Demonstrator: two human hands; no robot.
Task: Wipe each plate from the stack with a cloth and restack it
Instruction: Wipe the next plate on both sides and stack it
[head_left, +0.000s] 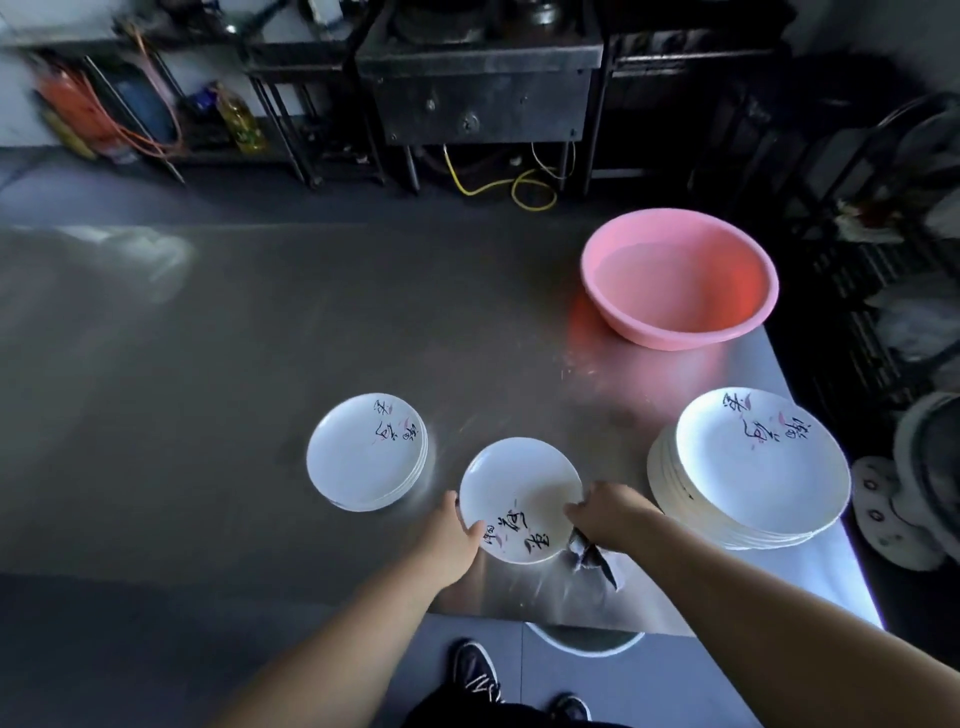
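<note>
A single white plate (519, 496) with black brush lettering is held near the front edge of the steel table (234, 364), gripped at its left rim by the left hand (449, 540) and at its right rim by the right hand (610, 512). A crumpled cloth (592, 556) is clamped under the right hand. A short stack of plates (366, 452) sits to the left, a taller stack (753, 467) to the right. A pink basin (678, 278) stands farther back on the right.

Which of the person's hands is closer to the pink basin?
Right. The right hand, holding a cloth, sits nearly below the pink basin; the left hand is farther off, across the plate.
</note>
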